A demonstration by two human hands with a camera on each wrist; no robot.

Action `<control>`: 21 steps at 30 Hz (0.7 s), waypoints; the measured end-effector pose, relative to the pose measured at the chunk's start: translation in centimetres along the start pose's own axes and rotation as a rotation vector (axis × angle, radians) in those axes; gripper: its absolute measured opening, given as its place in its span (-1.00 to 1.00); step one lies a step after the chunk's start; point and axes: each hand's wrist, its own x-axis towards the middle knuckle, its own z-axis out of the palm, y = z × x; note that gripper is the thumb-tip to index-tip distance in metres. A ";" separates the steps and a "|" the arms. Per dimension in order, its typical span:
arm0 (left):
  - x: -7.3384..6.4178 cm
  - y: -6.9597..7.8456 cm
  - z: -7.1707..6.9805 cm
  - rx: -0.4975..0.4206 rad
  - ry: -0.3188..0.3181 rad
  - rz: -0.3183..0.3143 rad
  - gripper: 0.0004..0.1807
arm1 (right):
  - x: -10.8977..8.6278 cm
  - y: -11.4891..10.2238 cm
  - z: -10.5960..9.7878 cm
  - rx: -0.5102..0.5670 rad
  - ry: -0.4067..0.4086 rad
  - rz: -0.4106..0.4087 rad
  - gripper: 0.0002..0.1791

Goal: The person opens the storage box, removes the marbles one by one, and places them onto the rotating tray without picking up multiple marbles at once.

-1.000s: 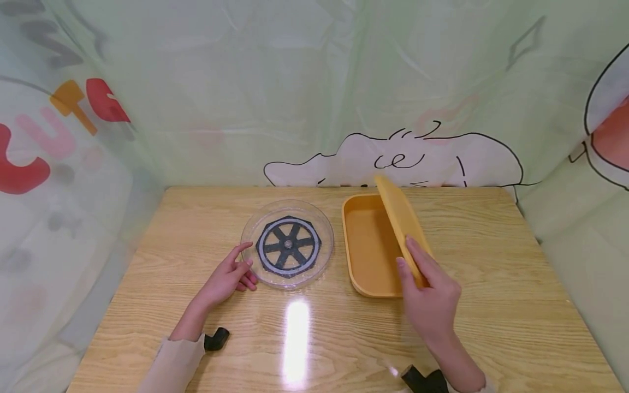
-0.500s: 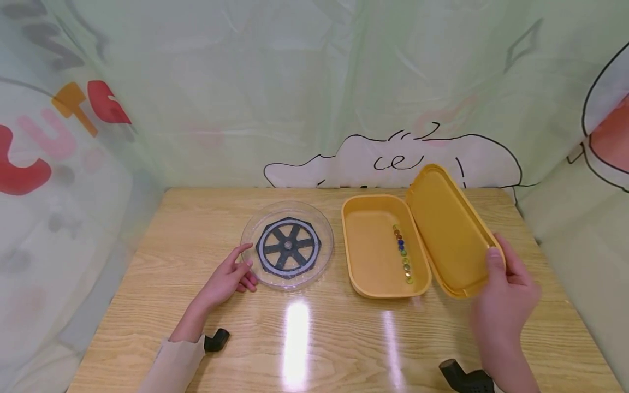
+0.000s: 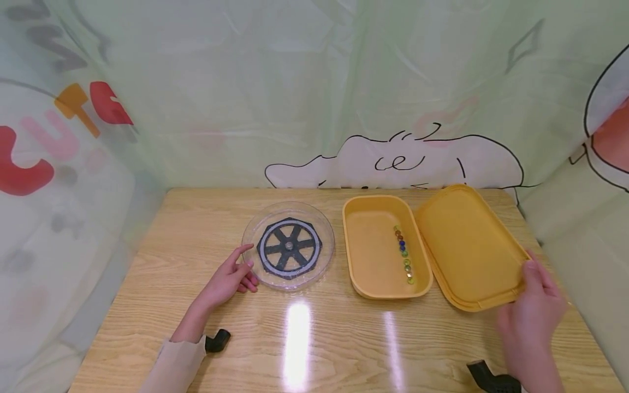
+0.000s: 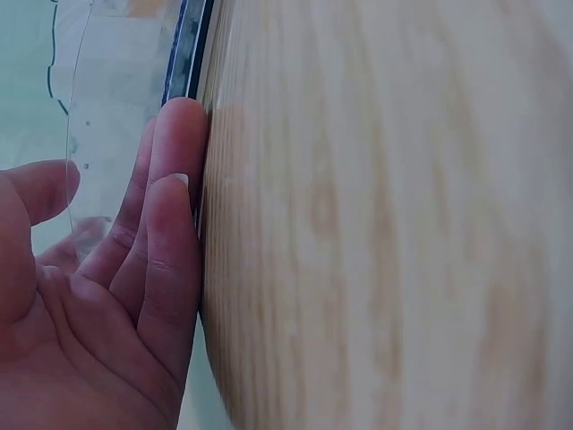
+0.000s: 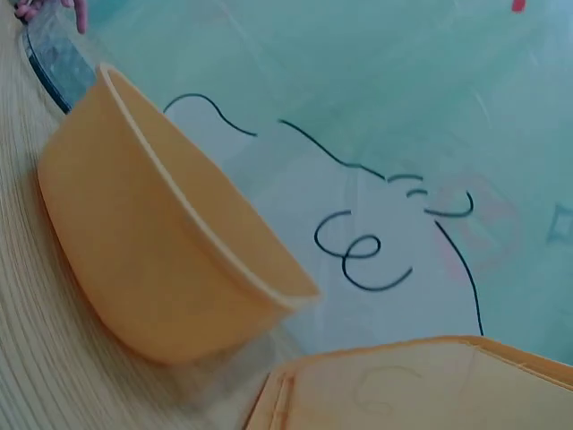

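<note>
the two hands are well apart. the left hand (image 3: 223,281) rests at the left side of a clear round dish (image 3: 328,240), its fingers loose and lightly bent against the rim rather than wrapped round it. a dark six-spoked wheel (image 3: 289,245) with a pale ring and a hexagonal outline shows through the dish — i cannot tell whether it lies inside or beneath.

the right hand (image 3: 535,305), slightly blurred, pinches a yellow-orange lid (image 3: 472,245) by its near right corner, thumb on the upper face. the lid is tilted, just to the right of a matching open tub (image 3: 366,251). a row of glassy marbles (image 3: 404,253) — amber, blue, green and yellowish — runs along the right side of the tub's floor.

dish and tub stand side by side, apart, on a wood-grain table (image 3: 344,338). behind it hangs a pale green curtain (image 3: 236,82) with black cartoon outlines.
</note>
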 end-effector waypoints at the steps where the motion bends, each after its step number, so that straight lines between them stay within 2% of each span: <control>1: 0.0 0.0 0.0 0.002 0.002 -0.001 -0.44 | 0.3 -0.2 -0.3 0.017 0.000 0.004 -0.68; 5: 0.0 0.0 0.1 0.005 0.010 0.003 -0.46 | 1.5 -0.7 -1.8 0.022 0.000 0.004 -0.68; 17: 0.0 0.0 0.1 0.009 0.012 0.008 -0.46 | 4.6 -1.9 -5.3 -0.135 0.152 0.036 -0.71; 21: 0.0 0.1 0.1 0.000 0.012 0.013 -0.46 | 5.2 -2.0 -6.1 -0.158 0.171 0.048 -0.71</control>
